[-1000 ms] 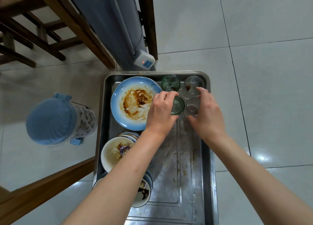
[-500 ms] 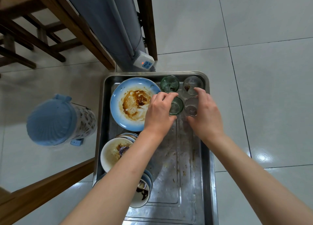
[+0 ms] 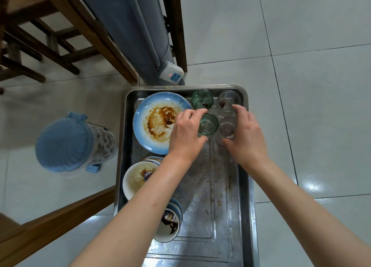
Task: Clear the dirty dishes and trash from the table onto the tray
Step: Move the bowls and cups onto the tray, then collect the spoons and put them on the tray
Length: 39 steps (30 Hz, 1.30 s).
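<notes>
Hands (image 3: 185,133) (image 3: 248,135) around two glasses (image 3: 207,124) (image 3: 226,127)

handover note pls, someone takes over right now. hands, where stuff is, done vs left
Left hand: grip round the near green glass, standing on the tray.
Right hand: grip round the near clear glass, also on the tray.
Already on the tray: far green glass, far clear glass, dirty blue plate, stacked bowls along the left side.
Done: four glasses, plate and bowls loaded.
Left: let go of both glasses. The table top is out of view, so can't tell what remains there.
</notes>
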Each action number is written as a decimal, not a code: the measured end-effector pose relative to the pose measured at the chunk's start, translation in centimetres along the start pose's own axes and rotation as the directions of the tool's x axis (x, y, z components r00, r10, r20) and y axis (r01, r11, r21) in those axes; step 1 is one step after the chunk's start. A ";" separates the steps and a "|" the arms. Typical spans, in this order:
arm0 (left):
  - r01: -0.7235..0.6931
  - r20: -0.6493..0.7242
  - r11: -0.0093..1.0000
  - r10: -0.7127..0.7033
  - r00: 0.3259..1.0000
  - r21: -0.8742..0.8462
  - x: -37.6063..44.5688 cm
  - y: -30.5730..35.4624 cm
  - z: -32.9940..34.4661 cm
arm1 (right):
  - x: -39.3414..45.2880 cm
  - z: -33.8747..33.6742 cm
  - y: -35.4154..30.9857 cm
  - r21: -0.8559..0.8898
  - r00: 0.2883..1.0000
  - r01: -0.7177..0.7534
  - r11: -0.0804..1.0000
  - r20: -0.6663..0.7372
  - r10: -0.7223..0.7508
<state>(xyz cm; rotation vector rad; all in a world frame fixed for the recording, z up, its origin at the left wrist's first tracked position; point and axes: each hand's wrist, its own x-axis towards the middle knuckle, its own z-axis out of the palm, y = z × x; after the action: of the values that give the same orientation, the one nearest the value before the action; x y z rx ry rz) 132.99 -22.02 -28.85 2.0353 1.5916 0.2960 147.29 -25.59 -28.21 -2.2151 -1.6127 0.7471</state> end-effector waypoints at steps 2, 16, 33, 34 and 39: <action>0.010 -0.001 1.000 -0.010 1.000 -0.005 -0.3 0.0 -0.6 | -0.6 -0.4 -0.2 -0.009 1.000 -0.009 1.000 0.015 0.009; 0.089 0.051 0.996 -0.089 0.995 0.004 -4.9 1.9 -10.4 | -6.0 -6.7 -5.4 -0.026 0.997 -0.049 0.998 0.060 0.050; 0.140 -0.086 0.989 -0.145 0.986 -0.057 -21.1 6.1 -31.5 | -19.1 -18.3 -20.8 0.006 0.948 0.287 0.958 0.142 -0.285; 0.144 -0.108 0.987 -0.151 0.983 -0.070 -22.2 6.1 -32.8 | -19.6 -18.8 -22.0 0.011 0.937 0.321 0.947 0.139 -0.319; 0.194 -0.201 0.976 -0.211 0.957 -0.101 -27.6 4.8 -38.0 | -22.6 -19.8 -27.1 0.020 0.871 0.457 0.889 0.191 -0.452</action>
<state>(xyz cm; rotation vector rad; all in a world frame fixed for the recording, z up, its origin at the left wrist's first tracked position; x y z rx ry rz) 110.95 -38.59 9.51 1.8105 1.8686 0.5043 131.89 -36.91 7.47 -1.7046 -2.1397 0.8151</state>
